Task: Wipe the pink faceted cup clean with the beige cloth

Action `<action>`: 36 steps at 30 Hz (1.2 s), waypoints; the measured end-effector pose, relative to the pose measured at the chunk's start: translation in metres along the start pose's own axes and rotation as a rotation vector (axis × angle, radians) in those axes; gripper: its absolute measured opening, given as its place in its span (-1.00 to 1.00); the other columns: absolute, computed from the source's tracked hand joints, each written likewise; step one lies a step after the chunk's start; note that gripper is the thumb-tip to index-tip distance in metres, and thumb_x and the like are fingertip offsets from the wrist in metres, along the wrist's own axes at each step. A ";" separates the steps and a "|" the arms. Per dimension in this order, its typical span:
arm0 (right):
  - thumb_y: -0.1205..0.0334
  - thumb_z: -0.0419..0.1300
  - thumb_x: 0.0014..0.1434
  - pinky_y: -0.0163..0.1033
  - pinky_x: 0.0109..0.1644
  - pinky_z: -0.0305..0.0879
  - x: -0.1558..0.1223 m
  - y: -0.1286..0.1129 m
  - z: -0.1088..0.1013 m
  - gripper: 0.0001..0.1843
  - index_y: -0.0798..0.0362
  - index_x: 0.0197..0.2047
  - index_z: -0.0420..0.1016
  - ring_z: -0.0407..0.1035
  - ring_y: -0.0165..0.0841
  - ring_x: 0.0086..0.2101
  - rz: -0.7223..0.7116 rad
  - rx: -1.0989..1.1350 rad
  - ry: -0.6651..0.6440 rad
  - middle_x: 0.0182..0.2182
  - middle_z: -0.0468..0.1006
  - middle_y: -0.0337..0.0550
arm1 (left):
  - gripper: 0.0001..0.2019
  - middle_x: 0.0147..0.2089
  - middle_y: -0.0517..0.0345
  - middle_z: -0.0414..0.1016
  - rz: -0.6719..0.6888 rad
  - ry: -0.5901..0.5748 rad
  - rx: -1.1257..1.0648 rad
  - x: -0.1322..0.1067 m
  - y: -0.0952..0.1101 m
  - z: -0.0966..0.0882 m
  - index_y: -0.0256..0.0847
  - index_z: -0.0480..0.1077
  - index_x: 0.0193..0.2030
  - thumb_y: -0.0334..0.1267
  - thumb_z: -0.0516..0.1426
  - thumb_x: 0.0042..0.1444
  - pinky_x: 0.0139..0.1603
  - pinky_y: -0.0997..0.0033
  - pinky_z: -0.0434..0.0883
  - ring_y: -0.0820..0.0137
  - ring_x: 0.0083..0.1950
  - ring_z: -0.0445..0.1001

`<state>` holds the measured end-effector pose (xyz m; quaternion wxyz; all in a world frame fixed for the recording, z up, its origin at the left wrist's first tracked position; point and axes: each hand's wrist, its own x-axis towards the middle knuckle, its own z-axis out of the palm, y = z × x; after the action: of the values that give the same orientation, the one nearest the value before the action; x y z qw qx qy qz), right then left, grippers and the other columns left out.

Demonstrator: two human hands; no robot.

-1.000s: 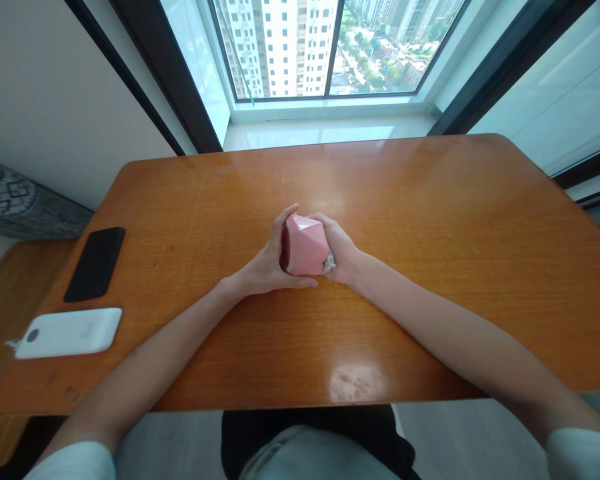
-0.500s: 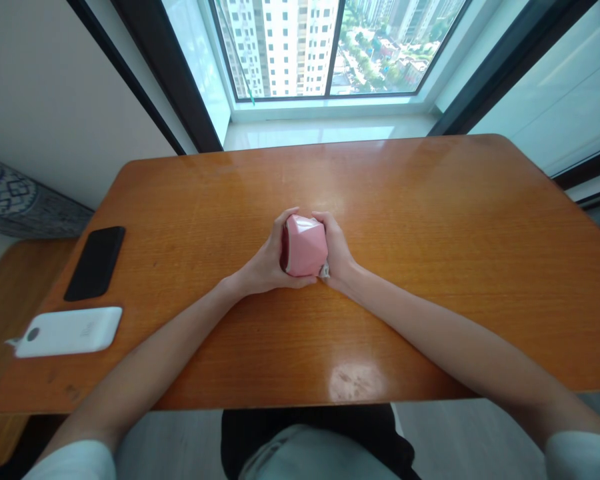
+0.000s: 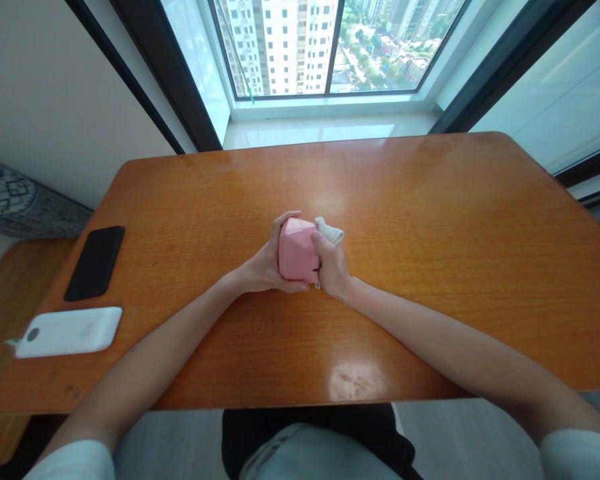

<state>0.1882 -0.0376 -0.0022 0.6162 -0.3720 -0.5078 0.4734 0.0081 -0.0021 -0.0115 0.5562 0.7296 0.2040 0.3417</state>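
A small pink faceted block-like object (image 3: pixel 297 250) is held up over the middle of the wooden table (image 3: pixel 220 227). What kind of thing it is I cannot tell. My left hand (image 3: pixel 270 263) is closed round its left side, fingers over the far edge and thumb along the near one. My right hand (image 3: pixel 334 265) grips a bunched white cloth (image 3: pixel 331 231) and presses it to the object's right side. Part of the cloth sticks out above the fingers. A small dark mark shows on the pink surface by the right fingers. The right side is mostly hidden.
On the left of the table lie a black phone (image 3: pixel 95 263) and a white device (image 3: pixel 70 332) with a cable at its left end. A window (image 3: pixel 325 53) stands beyond the far edge. Patterned fabric (image 3: pixel 30 200) is at the far left.
The pink object has turned, and its dark red side no longer shows. My right hand has rolled over, so more of the white cloth now shows above it.
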 end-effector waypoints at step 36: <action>-0.07 0.34 0.25 -0.25 -0.38 0.05 0.021 -0.013 -0.003 -0.64 -0.08 -0.39 0.31 0.07 -0.41 -0.45 0.145 0.204 0.178 -0.48 0.27 -0.35 | -0.03 0.82 -0.39 -0.04 -0.057 -0.260 1.045 -0.128 0.061 0.061 -0.27 0.00 0.80 0.24 0.18 0.47 0.77 -0.61 0.08 -0.27 0.86 -0.07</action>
<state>0.1943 -0.0206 0.0158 0.6575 -0.3836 -0.3725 0.5308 -0.0397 -0.1480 0.0031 0.1488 0.9396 0.2959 0.0866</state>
